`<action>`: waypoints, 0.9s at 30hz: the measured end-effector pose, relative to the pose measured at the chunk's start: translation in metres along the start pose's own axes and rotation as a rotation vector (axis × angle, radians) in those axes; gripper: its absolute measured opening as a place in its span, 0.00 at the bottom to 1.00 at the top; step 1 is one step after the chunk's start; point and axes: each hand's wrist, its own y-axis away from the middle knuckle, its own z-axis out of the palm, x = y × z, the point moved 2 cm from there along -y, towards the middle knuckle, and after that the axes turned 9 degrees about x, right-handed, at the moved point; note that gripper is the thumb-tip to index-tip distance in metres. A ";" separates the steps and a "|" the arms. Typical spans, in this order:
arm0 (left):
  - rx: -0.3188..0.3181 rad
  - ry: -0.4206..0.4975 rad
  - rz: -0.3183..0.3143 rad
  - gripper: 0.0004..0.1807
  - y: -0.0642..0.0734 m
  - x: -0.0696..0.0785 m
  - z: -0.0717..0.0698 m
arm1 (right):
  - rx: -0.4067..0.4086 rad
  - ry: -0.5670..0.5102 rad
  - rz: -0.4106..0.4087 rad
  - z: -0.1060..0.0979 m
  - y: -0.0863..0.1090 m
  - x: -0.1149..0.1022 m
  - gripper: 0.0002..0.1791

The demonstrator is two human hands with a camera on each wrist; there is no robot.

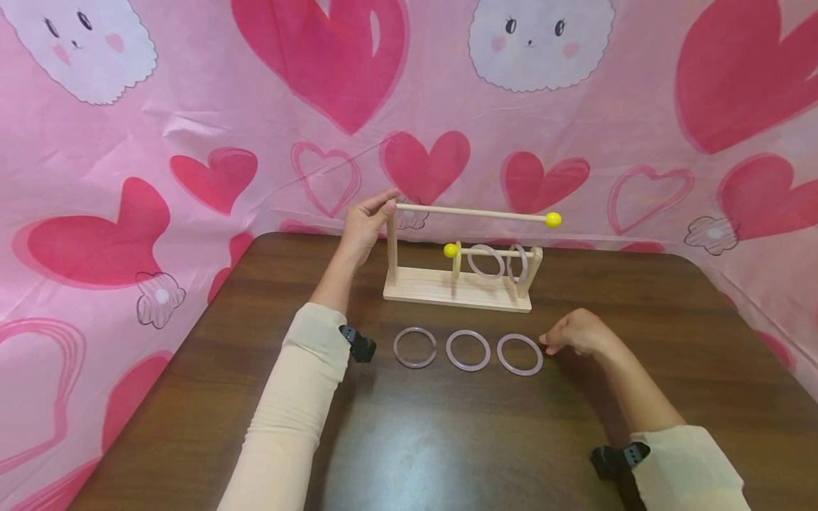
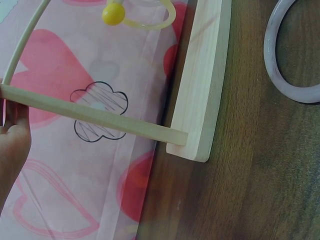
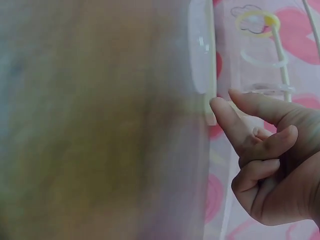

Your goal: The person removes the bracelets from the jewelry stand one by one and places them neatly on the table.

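Observation:
A pale wooden stand (image 1: 460, 289) has two posts, each with a rod tipped by a yellow ball. My left hand (image 1: 366, 228) pinches the top of its tall left post (image 1: 393, 248). The upper rod (image 1: 473, 211) is bare. On the lower rod hang a yellow ring (image 1: 456, 264) and two lilac rings (image 1: 486, 275). Three more lilac bangle-like rings lie in a row before the stand: left (image 1: 397, 355), middle (image 1: 450, 355) and right (image 1: 500, 360). My right hand (image 1: 581, 332) has its fingertips at the right ring's edge; thumb and index stand slightly apart with nothing between them.
The stand and rings are on a dark brown wooden table (image 1: 447, 440). A pink cloth with hearts (image 1: 424, 163) hangs right behind its far edge. Each wrist carries a black camera strap, the left one (image 1: 359, 345) close to the left ring.

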 end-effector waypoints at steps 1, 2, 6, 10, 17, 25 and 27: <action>-0.002 -0.001 0.001 0.17 0.000 0.000 0.000 | 0.003 0.002 -0.004 -0.002 0.000 -0.002 0.12; -0.005 -0.003 -0.001 0.17 0.000 0.000 0.000 | 0.009 0.003 -0.004 -0.004 0.000 -0.004 0.13; -0.004 -0.017 -0.005 0.18 -0.001 -0.001 0.000 | 0.041 0.039 -0.045 -0.010 -0.001 -0.017 0.16; 0.005 -0.037 -0.005 0.17 -0.001 -0.002 -0.001 | 0.137 0.074 -0.111 -0.014 0.001 -0.031 0.17; 0.008 -0.028 0.002 0.17 -0.002 -0.002 -0.001 | 0.290 -0.015 -0.189 -0.014 0.004 -0.057 0.20; 0.020 -0.027 -0.006 0.17 -0.002 -0.003 -0.001 | 0.457 -0.107 -0.329 -0.002 -0.004 -0.085 0.18; 0.020 -0.023 -0.010 0.17 -0.002 -0.003 -0.001 | 0.477 -0.117 -0.354 0.001 -0.006 -0.091 0.17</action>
